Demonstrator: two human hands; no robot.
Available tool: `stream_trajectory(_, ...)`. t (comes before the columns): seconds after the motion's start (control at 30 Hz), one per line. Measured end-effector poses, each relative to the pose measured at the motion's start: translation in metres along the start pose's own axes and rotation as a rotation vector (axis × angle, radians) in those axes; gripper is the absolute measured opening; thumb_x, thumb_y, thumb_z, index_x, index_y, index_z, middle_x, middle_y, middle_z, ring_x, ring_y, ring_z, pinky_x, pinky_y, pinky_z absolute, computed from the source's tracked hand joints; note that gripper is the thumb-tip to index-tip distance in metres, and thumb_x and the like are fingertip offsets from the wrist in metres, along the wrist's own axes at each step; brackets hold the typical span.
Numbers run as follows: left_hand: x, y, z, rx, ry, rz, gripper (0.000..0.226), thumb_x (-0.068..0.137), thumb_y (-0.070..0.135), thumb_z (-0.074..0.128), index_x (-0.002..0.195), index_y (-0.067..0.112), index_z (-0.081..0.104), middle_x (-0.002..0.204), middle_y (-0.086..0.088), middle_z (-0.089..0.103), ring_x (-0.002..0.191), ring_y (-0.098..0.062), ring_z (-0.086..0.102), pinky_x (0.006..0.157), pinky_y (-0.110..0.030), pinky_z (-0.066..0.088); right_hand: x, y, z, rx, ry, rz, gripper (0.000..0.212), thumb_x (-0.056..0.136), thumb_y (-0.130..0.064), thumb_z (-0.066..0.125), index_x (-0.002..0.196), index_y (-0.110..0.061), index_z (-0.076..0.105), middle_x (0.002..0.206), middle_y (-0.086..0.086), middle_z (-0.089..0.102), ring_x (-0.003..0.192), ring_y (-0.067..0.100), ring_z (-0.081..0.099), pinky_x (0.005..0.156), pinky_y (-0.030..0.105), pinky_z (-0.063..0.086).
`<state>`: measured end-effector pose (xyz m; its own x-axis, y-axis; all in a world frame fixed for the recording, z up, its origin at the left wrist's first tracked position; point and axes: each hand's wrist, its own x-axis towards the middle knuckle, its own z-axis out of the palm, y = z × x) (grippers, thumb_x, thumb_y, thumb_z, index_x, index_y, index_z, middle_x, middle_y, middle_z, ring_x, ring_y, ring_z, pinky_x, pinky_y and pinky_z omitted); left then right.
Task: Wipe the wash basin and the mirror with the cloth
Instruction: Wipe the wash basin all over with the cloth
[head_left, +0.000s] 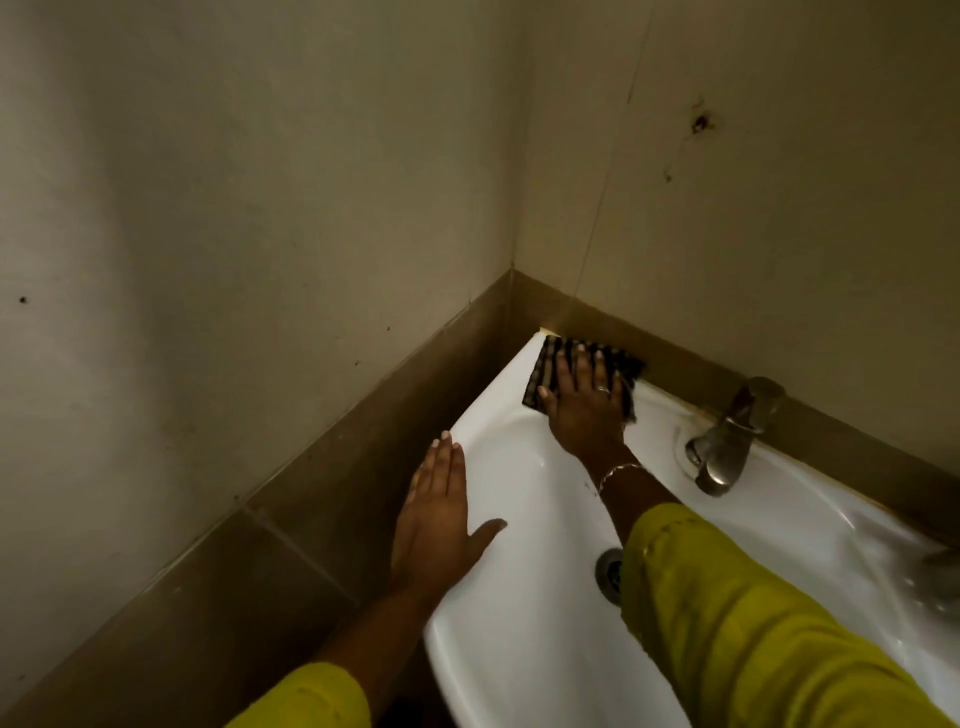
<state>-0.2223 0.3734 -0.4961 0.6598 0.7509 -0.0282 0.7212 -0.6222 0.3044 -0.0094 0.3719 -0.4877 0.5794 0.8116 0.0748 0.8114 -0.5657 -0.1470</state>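
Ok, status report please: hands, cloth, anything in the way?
Right hand flat on cloth, back corner of wash basin. Left hand flat on left rim. Tap apart from cloth.

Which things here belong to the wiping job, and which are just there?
Job: cloth, pressed flat under the right hand; wash basin; left hand resting on its rim.
Just there: tap; drain; wall tiles. The mirror is not in view.
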Motion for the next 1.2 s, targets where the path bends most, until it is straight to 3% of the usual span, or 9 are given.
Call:
stream_trajectory(0.07,0.000,-0.001,0.000,-0.004,-0.004,-0.013,0.098,0.077,0.076,0.014,0.137,0.001,0.032,0.144,-0.016,0.037,0.130,-0.021,0.022,0.103,-0.038,0.022,0.011,-0.006,0.001,0.005,-0.009,-0.042,0.076,0.083,-0.051,0.004,0.145,-0.012,0.026,0.153,0.017,0.022,0.142,0.035,0.014,0.114,0.050,0.009)
stream_trajectory(0.13,-0.001,0.000,-0.003,-0.040,0.032,-0.004,0.103,0.071,0.079,0.012,0.143,0.006,0.016,0.152,-0.010,0.018,0.136,-0.018,0.007,0.108,-0.031,0.010,0.021,-0.012,-0.001,0.013,-0.003,-0.069,0.083,0.078,-0.054,-0.006,0.146,-0.015,0.023,0.154,0.014,0.019,0.143,0.032,0.012,0.114,0.048,0.008)
stream_trajectory(0.23,-0.001,0.001,-0.001,-0.098,0.081,0.007,0.090,0.075,0.066,0.018,0.144,0.013,-0.007,0.155,-0.003,-0.008,0.140,-0.012,-0.010,0.107,-0.021,-0.007,0.032,-0.025,-0.002,-0.011,-0.124,-0.131,0.061,0.094,-0.050,0.011,0.147,-0.020,0.016,0.157,0.009,0.010,0.144,0.027,0.005,0.115,0.047,0.005)
stream_trajectory(0.4,-0.003,0.002,-0.001,-0.100,0.096,-0.003,0.083,0.077,0.054,0.021,0.143,0.012,-0.006,0.156,-0.005,-0.004,0.143,-0.017,-0.003,0.108,-0.022,-0.006,0.017,-0.053,0.005,0.079,-0.121,-0.334,0.065,0.085,-0.049,0.007,0.139,-0.029,0.037,0.154,-0.001,0.023,0.144,0.020,0.007,0.114,0.043,0.003)
stream_trajectory(0.57,-0.002,0.001,0.000,-0.092,0.075,0.012,0.084,0.076,0.056,0.015,0.143,0.007,0.003,0.155,-0.011,0.005,0.143,-0.023,0.004,0.109,-0.026,-0.005,-0.015,-0.052,0.013,0.115,-0.048,-0.370,0.065,0.087,-0.049,0.006,0.139,-0.028,0.039,0.153,0.003,0.027,0.143,0.026,0.016,0.113,0.046,0.010)
stream_trajectory(0.63,-0.001,0.000,-0.001,-0.049,0.050,-0.004,0.080,0.078,0.051,0.024,0.143,0.005,0.011,0.154,-0.013,0.012,0.142,-0.026,0.012,0.110,-0.029,0.002,-0.022,-0.044,0.012,0.117,-0.028,-0.339,0.060,0.088,-0.046,0.014,0.139,-0.025,0.040,0.150,0.007,0.033,0.140,0.031,0.026,0.110,0.050,0.018)
stream_trajectory(0.73,-0.001,0.000,-0.003,0.014,0.011,-0.022,0.074,0.076,0.046,0.033,0.132,-0.002,0.040,0.138,-0.019,0.045,0.125,-0.031,0.047,0.100,-0.035,0.028,-0.027,-0.025,0.011,0.058,-0.031,-0.252,0.058,0.091,-0.047,0.019,0.144,-0.027,0.026,0.155,0.007,0.021,0.143,0.031,0.016,0.113,0.049,0.013)
stream_trajectory(0.9,-0.004,0.002,-0.001,-0.048,0.101,0.007,0.074,0.079,0.038,0.039,0.141,0.001,0.021,0.151,-0.016,0.023,0.140,-0.028,0.021,0.109,-0.032,0.011,-0.032,0.021,0.003,-0.037,-0.007,-0.089,0.060,0.094,-0.038,0.042,0.147,-0.029,0.014,0.157,0.008,0.011,0.144,0.030,0.005,0.113,0.050,0.006)
stream_trajectory(1.2,-0.004,0.003,0.002,-0.053,0.180,-0.016,0.057,0.081,0.006,0.045,0.136,-0.002,0.032,0.145,-0.019,0.034,0.134,-0.032,0.034,0.106,-0.033,0.018,-0.078,0.045,0.000,-0.074,0.017,0.231,0.061,0.097,-0.039,0.032,0.148,-0.020,0.006,0.156,0.016,0.004,0.144,0.034,0.001,0.115,0.047,-0.004)
